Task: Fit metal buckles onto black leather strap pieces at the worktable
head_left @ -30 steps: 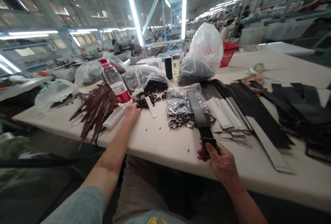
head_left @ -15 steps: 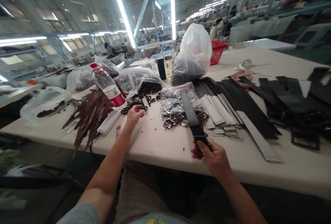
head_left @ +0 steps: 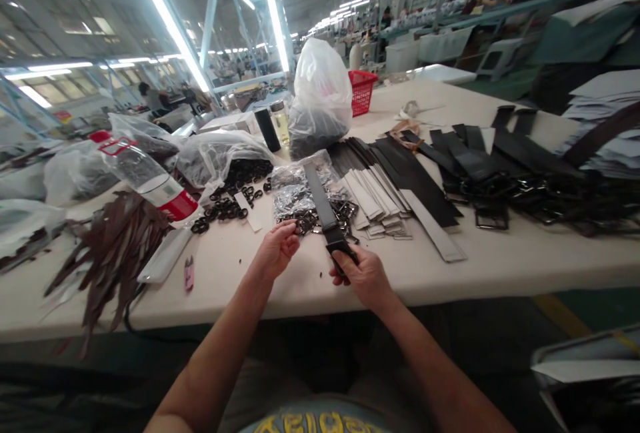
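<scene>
My right hand point(head_left: 367, 273) grips the folded end of a dark leather strap point(head_left: 323, 199), thumb on top. The strap's long end points away from me, above a pile of metal buckles point(head_left: 345, 215). My left hand point(head_left: 279, 246) is closed in front of those buckles, fingertips pinched together. Whatever is between them is too small or hidden to make out. To its left lie black rings point(head_left: 223, 206), spilling from a clear plastic bag point(head_left: 200, 153), with a white strip point(head_left: 249, 211) beside them.
Stacked pale strips point(head_left: 373, 196) and black straps point(head_left: 415, 176) lie right of the buckles; finished-looking straps with buckles point(head_left: 493, 216) lie farther right. At left are brown strips point(head_left: 107, 246), a bottle point(head_left: 150, 179) and pink snips point(head_left: 189, 274). A red basket point(head_left: 361, 93) stands behind.
My left hand has moved from the black rings rightward, closer to the strap. My right hand still grips the strap. The view has swung to the right.
</scene>
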A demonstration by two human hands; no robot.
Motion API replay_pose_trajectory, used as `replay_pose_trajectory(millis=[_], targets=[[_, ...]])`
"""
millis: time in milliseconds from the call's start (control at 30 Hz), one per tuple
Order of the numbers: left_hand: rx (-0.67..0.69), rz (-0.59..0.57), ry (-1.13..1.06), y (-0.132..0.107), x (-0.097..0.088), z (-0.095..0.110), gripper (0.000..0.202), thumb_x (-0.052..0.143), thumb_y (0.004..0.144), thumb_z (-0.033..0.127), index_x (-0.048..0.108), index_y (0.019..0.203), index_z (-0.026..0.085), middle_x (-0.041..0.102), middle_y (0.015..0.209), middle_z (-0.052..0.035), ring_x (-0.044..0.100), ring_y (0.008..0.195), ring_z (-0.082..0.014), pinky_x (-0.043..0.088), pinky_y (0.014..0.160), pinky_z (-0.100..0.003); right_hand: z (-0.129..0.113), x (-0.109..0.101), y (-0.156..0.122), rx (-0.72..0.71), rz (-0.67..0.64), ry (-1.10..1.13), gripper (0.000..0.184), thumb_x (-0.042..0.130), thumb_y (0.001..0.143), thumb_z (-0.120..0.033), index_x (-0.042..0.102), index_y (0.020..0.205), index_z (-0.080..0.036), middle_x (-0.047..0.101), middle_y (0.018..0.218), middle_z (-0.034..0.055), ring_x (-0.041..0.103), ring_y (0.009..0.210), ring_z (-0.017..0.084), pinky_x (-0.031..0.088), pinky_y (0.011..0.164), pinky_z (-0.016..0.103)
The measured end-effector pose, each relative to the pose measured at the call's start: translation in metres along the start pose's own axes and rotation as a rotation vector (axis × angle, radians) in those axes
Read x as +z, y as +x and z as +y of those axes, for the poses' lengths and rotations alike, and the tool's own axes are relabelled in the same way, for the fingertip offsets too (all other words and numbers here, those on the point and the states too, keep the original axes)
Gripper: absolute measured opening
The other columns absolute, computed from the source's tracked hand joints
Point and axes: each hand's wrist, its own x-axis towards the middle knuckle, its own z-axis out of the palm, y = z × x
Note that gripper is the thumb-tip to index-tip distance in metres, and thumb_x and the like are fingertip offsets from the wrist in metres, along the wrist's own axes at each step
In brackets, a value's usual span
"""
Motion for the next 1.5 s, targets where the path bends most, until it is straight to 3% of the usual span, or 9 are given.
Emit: replay_pose_trajectory(millis=[200,367,567,733,900,1067,1267,1433,1500], targets=[[-0.09,-0.13,0.002,-0.019,0.018,-0.016,0.029,0.086,0.061,0.022,0.07,0.083,0.013,0.069,0.071,-0.0005,0.058,0.05,-0.0049,0.049,0.05,-0.015,-0.007,0.001,-0.001,-0.012,0.005,-0.021,0.042,0.056,0.087,-0.057,0.06,0.085,-0.015,0.067,0.063,0.0027,0.062,0.047,0.012,0.047,0.046,0.02],[0.032,-0.211,0.187,-0.025,0.025,-0.027,0.03,0.083,0.065,0.038,0.071,0.08,0.015,0.066,0.067,0.0002,0.057,0.056,-0.0083,0.047,0.056,-0.02,-0.008,-0.001,-0.002,-0.046,-0.011,-0.052,0.04,0.054,0.089,-0.054,0.062,0.091,-0.015,0.067,0.064,0.0023,0.062,0.048,0.012,0.048,0.047,0.021],[0.196,-0.196,0.432,-0.025,0.031,-0.025,0.018,0.076,0.071,0.035,0.073,0.073,0.017,0.063,0.065,0.0018,0.047,0.056,-0.0087,0.04,0.055,-0.022,-0.005,0.0,-0.003,-0.106,-0.034,-0.166,0.029,0.052,0.091,-0.045,0.062,0.09,-0.017,0.067,0.065,0.0009,0.063,0.049,0.012,0.048,0.05,0.021],[0.283,-0.181,0.555,-0.023,0.035,-0.023,0.013,0.075,0.069,0.031,0.073,0.07,0.018,0.062,0.064,0.0014,0.049,0.06,-0.0116,0.041,0.06,-0.025,-0.002,0.002,-0.003,-0.118,-0.033,-0.291,0.025,0.051,0.093,-0.041,0.061,0.091,-0.019,0.068,0.065,0.0006,0.064,0.05,0.013,0.047,0.052,0.022],[0.369,-0.227,0.578,-0.023,0.03,-0.022,0.011,0.074,0.073,0.03,0.077,0.074,0.019,0.065,0.073,-0.0015,0.056,0.069,-0.0144,0.046,0.069,-0.027,-0.002,0.003,-0.001,-0.116,-0.022,-0.335,0.024,0.051,0.093,-0.041,0.06,0.088,-0.019,0.068,0.064,0.0009,0.064,0.049,0.014,0.048,0.052,0.023],[0.407,-0.321,0.607,-0.032,0.024,-0.018,0.018,0.072,0.079,0.032,0.079,0.092,0.023,0.067,0.092,-0.0051,0.061,0.085,-0.0177,0.049,0.079,-0.029,-0.001,0.002,0.002,-0.076,-0.023,-0.234,0.03,0.05,0.092,-0.046,0.061,0.091,-0.017,0.068,0.064,0.0009,0.064,0.049,0.013,0.048,0.048,0.021],[0.435,-0.287,0.605,-0.03,0.028,-0.017,0.016,0.08,0.07,0.031,0.08,0.082,0.022,0.063,0.081,-0.0046,0.06,0.077,-0.017,0.051,0.07,-0.027,-0.002,0.001,0.001,-0.098,-0.047,-0.261,0.029,0.051,0.092,-0.044,0.061,0.091,-0.017,0.067,0.063,0.0004,0.064,0.048,0.013,0.048,0.049,0.021],[0.298,-0.47,0.619,-0.022,0.03,-0.02,0.015,0.081,0.069,0.031,0.08,0.08,0.021,0.059,0.078,-0.0031,0.058,0.058,-0.0135,0.051,0.054,-0.027,0.001,-0.004,0.004,-0.092,-0.126,-0.138,0.021,0.055,0.088,-0.035,0.059,0.096,-0.016,0.069,0.07,0.0016,0.065,0.054,0.013,0.051,0.053,0.023],[0.318,-0.472,0.66,-0.021,0.03,-0.023,0.013,0.08,0.069,0.028,0.081,0.082,0.023,0.059,0.078,-0.0026,0.057,0.056,-0.0124,0.05,0.053,-0.027,0.0,-0.008,0.005,-0.065,-0.163,-0.078,0.018,0.059,0.083,-0.03,0.058,0.095,-0.016,0.069,0.073,0.0022,0.067,0.058,0.014,0.052,0.055,0.023]])
